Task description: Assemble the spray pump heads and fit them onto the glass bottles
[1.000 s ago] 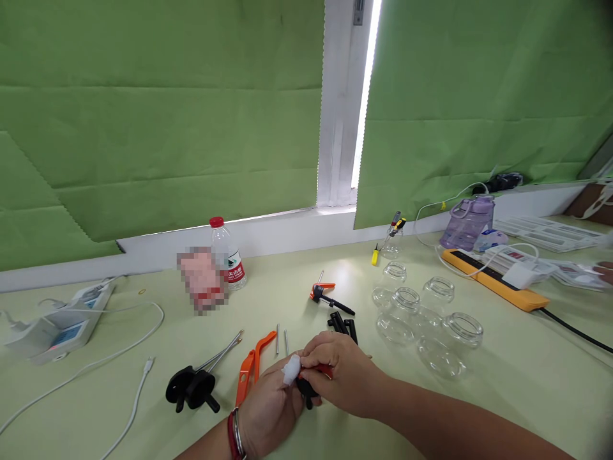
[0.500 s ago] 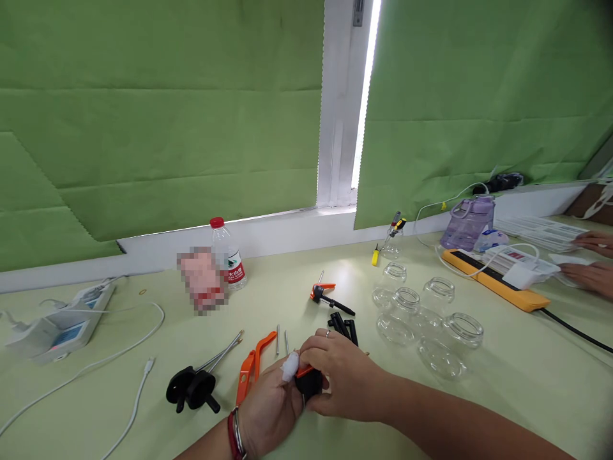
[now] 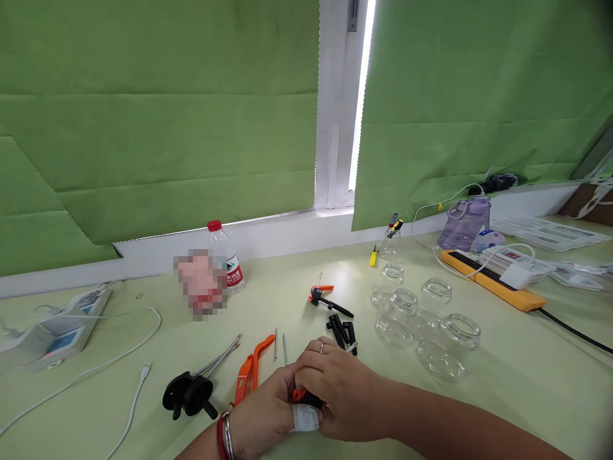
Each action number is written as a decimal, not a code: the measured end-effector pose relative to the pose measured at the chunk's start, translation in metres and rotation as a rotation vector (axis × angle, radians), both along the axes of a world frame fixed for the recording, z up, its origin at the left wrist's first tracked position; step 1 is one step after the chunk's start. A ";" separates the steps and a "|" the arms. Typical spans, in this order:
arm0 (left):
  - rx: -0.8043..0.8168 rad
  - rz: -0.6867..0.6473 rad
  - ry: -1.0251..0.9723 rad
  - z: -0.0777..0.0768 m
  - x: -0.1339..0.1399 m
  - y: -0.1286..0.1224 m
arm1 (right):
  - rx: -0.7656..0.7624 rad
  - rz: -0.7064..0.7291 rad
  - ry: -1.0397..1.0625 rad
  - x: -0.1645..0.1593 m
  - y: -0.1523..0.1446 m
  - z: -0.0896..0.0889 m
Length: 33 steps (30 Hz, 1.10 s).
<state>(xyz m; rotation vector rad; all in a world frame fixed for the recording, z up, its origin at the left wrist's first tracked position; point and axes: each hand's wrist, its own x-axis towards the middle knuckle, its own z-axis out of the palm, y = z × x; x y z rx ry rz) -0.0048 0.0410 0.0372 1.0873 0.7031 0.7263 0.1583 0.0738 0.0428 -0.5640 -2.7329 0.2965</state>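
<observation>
My left hand [image 3: 265, 412] and my right hand [image 3: 347, 393] meet at the front of the table, both closed around a black part with an orange lever [image 3: 306, 397]. Fingers cover most of this part. White wrapping [image 3: 305, 418] surrounds my left thumb. Beside my left hand lie loose orange levers [image 3: 258, 358] and two black round pieces with metal rods [image 3: 198, 395]. Thin metal pins [image 3: 276, 343] rest just beyond the hands. Several black tubes [image 3: 339, 330] are past my right knuckles, and farther back is a similar orange-and-black assembly [image 3: 329, 300].
Several clear jars [image 3: 403, 319] stand to the right; another jar holds screwdrivers [image 3: 393, 229]. A yellow power strip [image 3: 493, 281] and a purple bottle [image 3: 464, 223] are farther right. At left are a water bottle [image 3: 233, 271], a white power strip [image 3: 71, 332] and cables [image 3: 131, 409].
My hands have turned around the black-and-orange part, bringing the wrapped left thumb from the far side to the near side. Another person's hands have left the right edge.
</observation>
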 end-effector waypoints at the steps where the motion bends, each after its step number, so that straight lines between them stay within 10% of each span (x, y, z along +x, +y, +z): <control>1: 0.003 0.006 0.029 0.001 0.000 -0.001 | 0.015 0.002 -0.015 0.000 -0.001 0.001; 16: 0.076 0.117 0.168 0.001 0.003 -0.002 | 0.038 0.068 -0.098 0.003 0.000 0.007; 20: -0.009 0.320 0.194 -0.003 0.001 0.002 | -0.040 -0.111 0.026 0.018 0.011 0.028; 25: -0.025 0.614 0.157 -0.003 -0.006 0.012 | -0.186 -0.760 -0.170 0.040 0.034 0.030; 33: -0.044 0.714 0.001 -0.012 -0.013 0.018 | -0.238 -0.778 -0.336 0.047 0.055 -0.006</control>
